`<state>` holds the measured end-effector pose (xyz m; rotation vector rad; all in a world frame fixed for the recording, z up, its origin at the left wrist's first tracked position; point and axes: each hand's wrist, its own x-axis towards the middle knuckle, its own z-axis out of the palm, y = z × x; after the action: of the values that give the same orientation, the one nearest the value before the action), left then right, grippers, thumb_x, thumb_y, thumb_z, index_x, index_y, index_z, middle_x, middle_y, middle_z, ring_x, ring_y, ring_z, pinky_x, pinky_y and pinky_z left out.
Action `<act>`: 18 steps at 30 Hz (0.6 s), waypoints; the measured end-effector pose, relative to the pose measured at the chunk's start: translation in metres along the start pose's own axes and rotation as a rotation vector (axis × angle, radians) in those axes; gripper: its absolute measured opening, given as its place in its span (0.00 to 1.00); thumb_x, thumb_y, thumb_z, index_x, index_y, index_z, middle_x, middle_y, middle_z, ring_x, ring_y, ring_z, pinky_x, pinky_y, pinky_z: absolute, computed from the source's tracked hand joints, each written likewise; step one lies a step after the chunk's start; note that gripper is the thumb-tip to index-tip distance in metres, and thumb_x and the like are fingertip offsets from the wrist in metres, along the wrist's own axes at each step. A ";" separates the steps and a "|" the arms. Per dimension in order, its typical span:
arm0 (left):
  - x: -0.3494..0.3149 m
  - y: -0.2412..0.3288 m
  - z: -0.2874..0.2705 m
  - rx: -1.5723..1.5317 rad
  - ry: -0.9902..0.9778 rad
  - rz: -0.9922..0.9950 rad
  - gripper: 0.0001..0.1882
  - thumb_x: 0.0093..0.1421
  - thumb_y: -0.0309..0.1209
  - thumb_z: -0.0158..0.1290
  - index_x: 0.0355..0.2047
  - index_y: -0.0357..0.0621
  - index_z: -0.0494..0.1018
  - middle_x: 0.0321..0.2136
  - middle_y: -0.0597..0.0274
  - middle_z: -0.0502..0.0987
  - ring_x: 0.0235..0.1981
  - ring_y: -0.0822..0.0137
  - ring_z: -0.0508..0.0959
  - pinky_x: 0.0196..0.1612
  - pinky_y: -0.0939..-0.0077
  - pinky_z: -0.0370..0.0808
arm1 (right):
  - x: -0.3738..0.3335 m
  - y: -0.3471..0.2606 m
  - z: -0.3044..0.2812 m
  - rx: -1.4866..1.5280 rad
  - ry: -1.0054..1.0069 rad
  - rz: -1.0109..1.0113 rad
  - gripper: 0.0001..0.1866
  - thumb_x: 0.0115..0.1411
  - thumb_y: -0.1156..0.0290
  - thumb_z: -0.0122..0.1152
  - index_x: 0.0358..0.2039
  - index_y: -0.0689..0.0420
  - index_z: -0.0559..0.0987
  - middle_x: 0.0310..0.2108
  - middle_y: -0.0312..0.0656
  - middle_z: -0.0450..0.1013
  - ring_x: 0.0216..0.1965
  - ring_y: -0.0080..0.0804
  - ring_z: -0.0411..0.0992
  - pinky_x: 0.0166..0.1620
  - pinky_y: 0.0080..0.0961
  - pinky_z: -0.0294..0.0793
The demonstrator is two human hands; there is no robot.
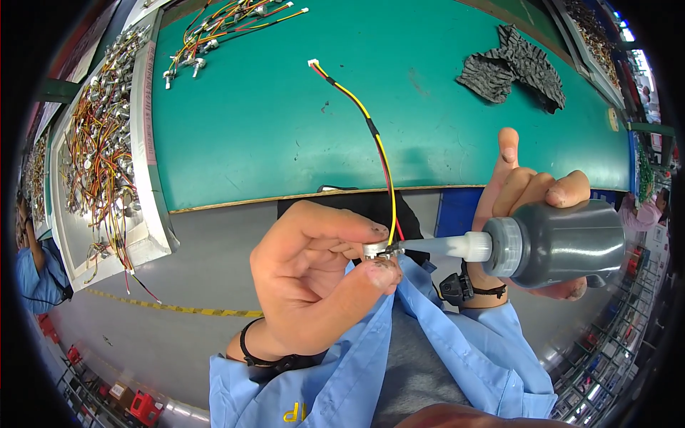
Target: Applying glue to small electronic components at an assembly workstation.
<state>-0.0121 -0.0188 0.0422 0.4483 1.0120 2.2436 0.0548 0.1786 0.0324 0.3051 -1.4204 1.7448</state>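
Observation:
Between thumb and forefinger, my left hand (307, 278) pinches a small round metal potentiometer (374, 251). From it a wire harness (370, 127) of yellow, red and black strands runs up over the green bench and ends in a white connector. My right hand (524, 182) is wrapped round a dark grey squeeze bottle (571, 242), held on its side with the forefinger stretched out. The bottle's tapered nozzle (442, 246) points left, and its tip meets the solder-pin side of the potentiometer. Black material shows around the pins there.
On the green bench (242, 143) lie several wired potentiometers (200, 53) at the far left and a crumpled dark cloth (514, 68) at the far right. A white tray (146, 235) heaped with wired parts stands at the left. Another person's blue sleeve (44, 274) shows at the left rim.

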 end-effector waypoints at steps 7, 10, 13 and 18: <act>0.000 0.000 0.003 -0.007 0.009 -0.003 0.13 0.53 0.13 0.49 0.40 0.27 0.64 0.31 0.48 0.75 0.29 0.68 0.77 0.32 0.76 0.76 | 0.001 -0.003 -0.001 -0.015 -0.022 0.010 0.38 0.41 0.35 0.56 0.38 0.57 0.69 0.13 0.31 0.62 0.12 0.21 0.58 0.47 0.39 0.47; 0.000 0.001 0.002 -0.004 0.004 -0.020 0.13 0.54 0.13 0.49 0.40 0.27 0.64 0.31 0.47 0.75 0.29 0.67 0.78 0.33 0.74 0.76 | 0.002 -0.004 -0.002 -0.019 -0.048 0.018 0.38 0.41 0.35 0.56 0.39 0.57 0.69 0.13 0.31 0.63 0.12 0.21 0.58 0.48 0.39 0.46; 0.000 0.001 0.002 0.002 0.000 -0.030 0.13 0.54 0.13 0.49 0.40 0.27 0.64 0.31 0.47 0.75 0.30 0.67 0.78 0.33 0.74 0.77 | 0.001 -0.003 -0.002 -0.015 -0.047 0.013 0.38 0.41 0.35 0.56 0.39 0.57 0.69 0.13 0.31 0.63 0.12 0.21 0.58 0.48 0.39 0.46; 0.000 0.001 0.000 0.017 -0.018 -0.028 0.13 0.54 0.14 0.49 0.40 0.28 0.64 0.32 0.48 0.75 0.30 0.66 0.78 0.34 0.73 0.77 | -0.003 -0.001 -0.001 -0.003 0.033 -0.008 0.39 0.41 0.34 0.55 0.40 0.57 0.69 0.13 0.32 0.63 0.13 0.21 0.58 0.48 0.40 0.46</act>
<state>-0.0125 -0.0193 0.0426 0.4583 1.0220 2.2039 0.0575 0.1781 0.0312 0.2786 -1.3959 1.7330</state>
